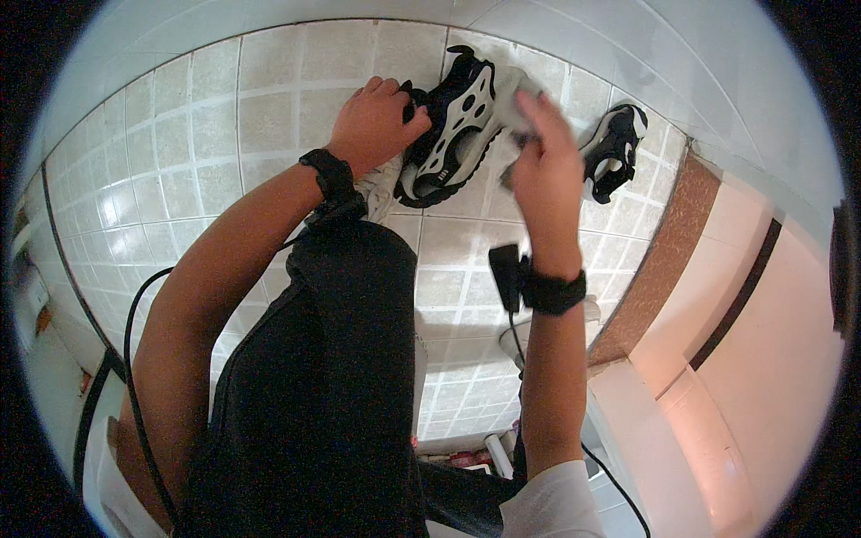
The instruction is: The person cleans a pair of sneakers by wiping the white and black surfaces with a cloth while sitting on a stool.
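Note:
My left hand [380,124] grips the dark upper side of a black-and-white sneaker [464,124]. The sneaker stands tilted on the tiled floor, its pale side with dark oval cut-outs turned towards me. Just right of it, my right hand [548,151] is blurred by motion. A pale, blurred object [516,101] is at its fingers, against the sneaker's right side; its kind cannot be made out. A second black-and-white sneaker [615,151] lies on the floor to the right of my right hand.
Beneath my left wrist shows a pale laced shoe [380,188]. White wall panels [323,20] border the tiled floor [269,107] at the far side. A brown stone strip [662,242] runs along the right. Cables [138,376] trail from devices on both wrists.

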Tool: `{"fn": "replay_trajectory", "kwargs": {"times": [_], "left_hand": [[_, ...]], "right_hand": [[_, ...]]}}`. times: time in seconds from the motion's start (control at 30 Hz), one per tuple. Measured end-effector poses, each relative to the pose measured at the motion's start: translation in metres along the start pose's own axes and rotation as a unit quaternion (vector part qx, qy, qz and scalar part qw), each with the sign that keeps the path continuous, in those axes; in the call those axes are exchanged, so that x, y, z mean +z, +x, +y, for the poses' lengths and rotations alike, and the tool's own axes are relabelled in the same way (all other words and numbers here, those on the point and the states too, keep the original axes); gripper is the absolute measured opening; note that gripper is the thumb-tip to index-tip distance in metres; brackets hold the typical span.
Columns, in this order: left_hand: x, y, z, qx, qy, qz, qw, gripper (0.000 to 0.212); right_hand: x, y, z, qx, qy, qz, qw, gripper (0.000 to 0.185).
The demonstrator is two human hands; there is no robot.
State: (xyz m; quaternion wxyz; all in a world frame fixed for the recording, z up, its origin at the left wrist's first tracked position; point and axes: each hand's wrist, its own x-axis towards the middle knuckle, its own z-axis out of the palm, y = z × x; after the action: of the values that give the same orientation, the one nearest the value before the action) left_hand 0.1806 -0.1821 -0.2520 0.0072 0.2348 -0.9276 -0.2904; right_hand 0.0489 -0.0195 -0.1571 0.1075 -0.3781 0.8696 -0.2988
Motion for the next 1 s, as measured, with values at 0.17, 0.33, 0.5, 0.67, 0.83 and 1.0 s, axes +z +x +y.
{"fn": "replay_trajectory", "kwargs": {"times": [0.17,0.33,0.5,0.67,0.83,1.0], "left_hand": [[0.002,0.004,0.003,-0.006,-0.027,0.001,1.0,0.044],[0.005,0.007,0.002,0.01,-0.018,-0.021,1.0,0.042],[0.008,0.002,-0.001,0.019,-0.004,0.01,1.0,0.042],[0.007,0.006,0.0,0.022,-0.008,-0.005,1.0,0.043],[0.008,0.006,-0.001,0.021,0.003,-0.005,1.0,0.043],[0.003,0.005,-0.002,0.02,-0.011,-0.003,1.0,0.043]], "right_hand": [[0.028,0.059,0.032,0.013,-0.062,-0.004,0.998,0.049],[0.035,0.031,0.037,-0.008,-0.182,0.005,0.983,0.05],[0.033,0.005,0.019,0.001,-0.204,-0.003,0.979,0.051],[0.035,-0.015,0.003,0.038,-0.21,-0.021,0.977,0.058],[0.04,-0.057,-0.013,0.039,-0.179,-0.072,0.981,0.061],[0.018,-0.057,-0.013,0.095,0.003,-0.105,0.99,0.053]]}}
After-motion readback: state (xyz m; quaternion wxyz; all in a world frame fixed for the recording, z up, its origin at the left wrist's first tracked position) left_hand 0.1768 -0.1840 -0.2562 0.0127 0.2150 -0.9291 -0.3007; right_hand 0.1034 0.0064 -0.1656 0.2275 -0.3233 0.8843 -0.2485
